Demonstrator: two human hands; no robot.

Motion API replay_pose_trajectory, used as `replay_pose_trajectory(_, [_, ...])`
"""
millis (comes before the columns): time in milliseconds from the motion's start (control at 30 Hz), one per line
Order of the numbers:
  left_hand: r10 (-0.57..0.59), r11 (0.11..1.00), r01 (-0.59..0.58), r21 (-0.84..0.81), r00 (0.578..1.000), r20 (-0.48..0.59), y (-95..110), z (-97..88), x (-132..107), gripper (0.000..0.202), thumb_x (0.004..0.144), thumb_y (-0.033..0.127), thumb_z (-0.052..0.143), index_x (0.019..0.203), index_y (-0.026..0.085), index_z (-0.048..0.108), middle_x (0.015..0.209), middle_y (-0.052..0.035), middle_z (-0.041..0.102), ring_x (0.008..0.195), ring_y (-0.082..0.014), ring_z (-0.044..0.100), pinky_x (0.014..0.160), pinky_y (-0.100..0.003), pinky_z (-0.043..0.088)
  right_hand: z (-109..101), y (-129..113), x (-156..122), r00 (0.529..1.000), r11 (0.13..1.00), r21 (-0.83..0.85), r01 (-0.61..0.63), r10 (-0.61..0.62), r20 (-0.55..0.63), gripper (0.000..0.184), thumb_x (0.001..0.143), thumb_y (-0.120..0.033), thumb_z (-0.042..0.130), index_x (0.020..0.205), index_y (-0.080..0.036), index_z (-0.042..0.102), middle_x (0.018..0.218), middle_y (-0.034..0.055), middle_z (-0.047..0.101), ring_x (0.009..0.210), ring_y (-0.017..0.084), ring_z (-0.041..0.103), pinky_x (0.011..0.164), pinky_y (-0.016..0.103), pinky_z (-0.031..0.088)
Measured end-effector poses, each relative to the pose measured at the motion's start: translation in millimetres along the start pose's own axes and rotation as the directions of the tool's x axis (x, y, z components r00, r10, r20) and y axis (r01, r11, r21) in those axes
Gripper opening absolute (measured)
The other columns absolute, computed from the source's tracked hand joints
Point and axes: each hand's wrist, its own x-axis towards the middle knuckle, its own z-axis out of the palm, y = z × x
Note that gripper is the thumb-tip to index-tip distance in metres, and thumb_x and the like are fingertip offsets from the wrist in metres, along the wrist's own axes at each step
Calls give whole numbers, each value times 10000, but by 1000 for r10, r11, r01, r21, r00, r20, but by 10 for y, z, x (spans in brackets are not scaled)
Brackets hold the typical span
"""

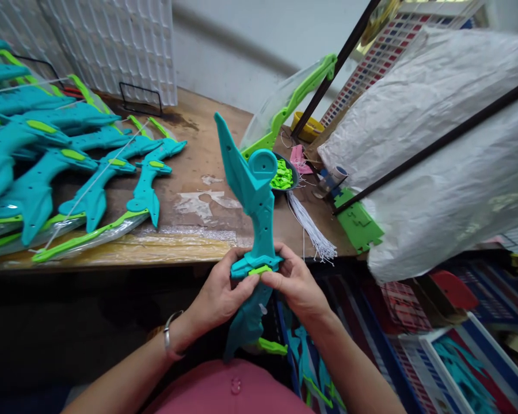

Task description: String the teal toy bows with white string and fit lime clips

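A teal toy bow (261, 215) stands upright in front of my body, its lower end close to my pink shirt. My left hand (224, 287) grips the bow's middle from the left. From the right, my right hand (296, 282) closes round the same part. Both thumbs press at a small lime-green piece (259, 269) set in the bow's centre. A lime-green limb (291, 109) with clear film slants up to the right from the bow's top. Part of another green limb (271, 347) shows below my hands. My fingertips behind the bow are hidden.
Several teal toy bows (144, 181) lie on the left of the wooden table (198, 121). Behind the held bow is a bowl of small green pieces (284, 175), beside a bundle of white strings (311, 227). Large white sacks (431, 144) and a dark pole crowd the right; crates (461, 356) stand below.
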Motion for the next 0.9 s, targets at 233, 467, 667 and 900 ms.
replay_pose_trajectory(233, [-117, 992, 115, -50, 993, -33, -35, -61, -24, 365, 894, 358, 692, 1200, 179, 604, 1003, -49, 736, 844, -183, 673, 769, -265, 549, 237, 259, -99, 916, 940, -172, 294, -328, -229, 462, 817, -240, 805, 1233, -293, 612, 1343, 51, 620, 1230, 214, 625, 1066, 371, 511])
replay_pose_trajectory(467, [-120, 988, 118, -97, 993, -16, -33, -60, -49, 356, 907, 358, 688, 1213, 191, 616, 1095, -56, 747, 955, -205, 702, 862, -287, 554, 179, 438, -134, 714, 620, -622, 478, -687, -136, 134, 884, -192, 759, 975, -276, 708, 1378, 71, 554, 1307, 261, 563, 1073, 448, 489])
replay_pose_trajectory(667, [-101, 993, 103, -59, 994, 31, -10, -95, -53, 334, 904, 350, 692, 1192, 198, 618, 978, -27, 722, 818, -166, 661, 746, -244, 539, 117, 450, -164, 708, 608, -615, 502, -697, -111, 128, 871, -248, 780, 981, -292, 731, 1292, 64, 611, 1225, 267, 601, 993, 430, 530])
replay_pose_trajectory(900, [-78, 997, 79, -13, 997, 16, 23, -70, -26, 279, 861, 309, 685, 1092, 171, 612, 864, -9, 692, 703, -138, 610, 662, -231, 510, 113, 284, -157, 843, 788, -447, 423, -524, -126, 103, 843, -247, 796, 885, -245, 702, 1312, 63, 609, 1222, 243, 614, 1046, 404, 501])
